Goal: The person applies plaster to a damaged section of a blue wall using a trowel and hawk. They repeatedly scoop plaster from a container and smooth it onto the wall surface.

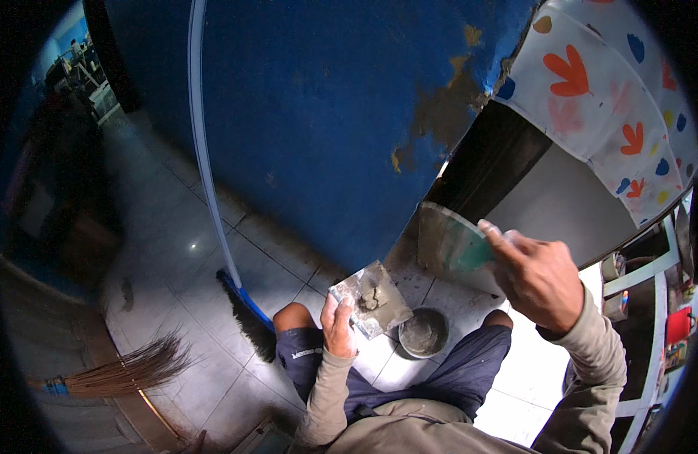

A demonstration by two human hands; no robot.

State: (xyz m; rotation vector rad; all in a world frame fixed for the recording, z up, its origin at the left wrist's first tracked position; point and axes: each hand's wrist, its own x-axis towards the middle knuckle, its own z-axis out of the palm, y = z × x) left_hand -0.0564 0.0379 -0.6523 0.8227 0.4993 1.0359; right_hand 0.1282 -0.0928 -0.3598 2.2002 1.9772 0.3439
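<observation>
My left hand [338, 325] is closed on the near left edge of a flat, square, mortar-smeared board [396, 311]. A lump of wet grey mortar [375, 297] rests on top of it. Just right of the board, a round grey bowl [444, 327] stands on the floor between my knees, grey residue inside. Raised higher on the right, my right hand [544, 281] is closed around a flat tool with a green part [470, 250], smeared by motion, so its exact kind does not show. The tool is near the lower corner of the blue wall [311, 129], apart from the board.
Bare grey patches [443, 113] mark the wall's right edge. A blue push broom [247, 303] leans on the wall, and a twig broom [122, 371] lies at lower left. A patterned cloth [591, 91] hangs at upper right, above a shelf rack [651, 272]. The floor is tiled.
</observation>
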